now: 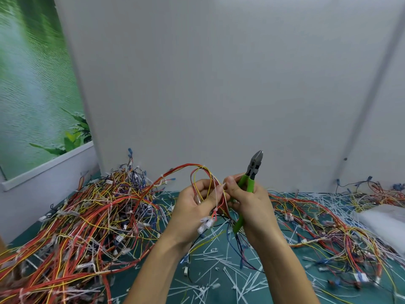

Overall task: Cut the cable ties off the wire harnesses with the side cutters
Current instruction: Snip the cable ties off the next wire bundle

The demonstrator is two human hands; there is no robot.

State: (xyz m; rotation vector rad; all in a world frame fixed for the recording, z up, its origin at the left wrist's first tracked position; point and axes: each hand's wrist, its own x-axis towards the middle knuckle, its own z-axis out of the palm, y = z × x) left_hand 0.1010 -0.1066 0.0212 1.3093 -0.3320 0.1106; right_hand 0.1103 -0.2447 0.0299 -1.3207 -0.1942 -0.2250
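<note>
At frame centre, gripping wire harness (pixel 224 204) in curled left hand (pixel 192 205), clasping side cutters (pixel 254 166) (tips upward) in right hand (pixel 252 204).

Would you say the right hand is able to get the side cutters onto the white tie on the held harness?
Probably yes, once turned: the right hand grips the side cutters tip-up, away from the white tie, but the left hand holds the harness close beside it, nothing between.
</note>
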